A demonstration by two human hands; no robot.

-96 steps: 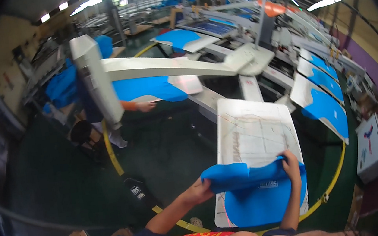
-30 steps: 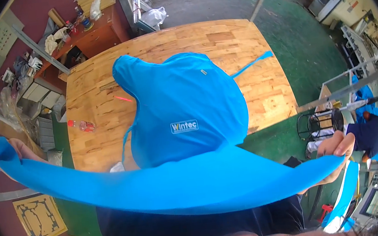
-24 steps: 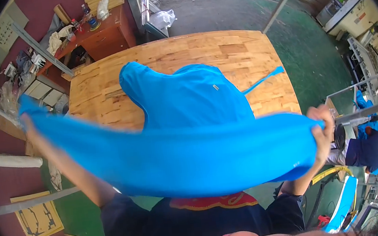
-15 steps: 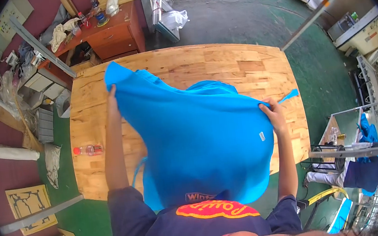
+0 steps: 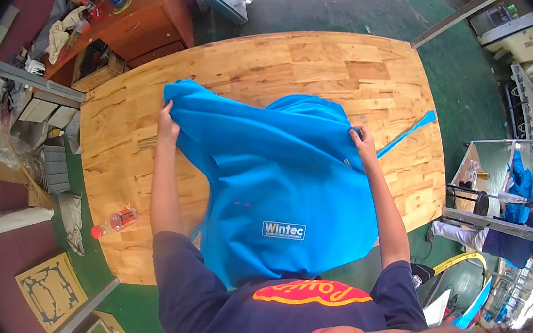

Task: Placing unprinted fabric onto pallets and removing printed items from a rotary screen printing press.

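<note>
A large bright blue cloth piece (image 5: 269, 186) spans the near half of the wooden table, its near edge hanging over the table's front against my body. It bears a small printed label patch (image 5: 284, 230) low in its middle, and a thin blue tie (image 5: 407, 133) trails out to the right. My left hand (image 5: 169, 123) grips its far left corner, fingers closed on the fabric. Further right, my right hand (image 5: 363, 142) pinches the upper right edge, with a small white tag beside it. A rounded blue fold bulges up behind the cloth between my hands.
On the left of the wooden table (image 5: 251, 56) lies a clear plastic bottle (image 5: 115, 222) with a red cap. A cluttered reddish desk (image 5: 145, 22) stands beyond the far left corner. At the right, another person (image 5: 509, 245) works by a metal-framed bench.
Both hands have come nearer and lower, the right one moving left. The cloth has sagged into folds, its label patch now shows fully, and more of the right tie is visible.
</note>
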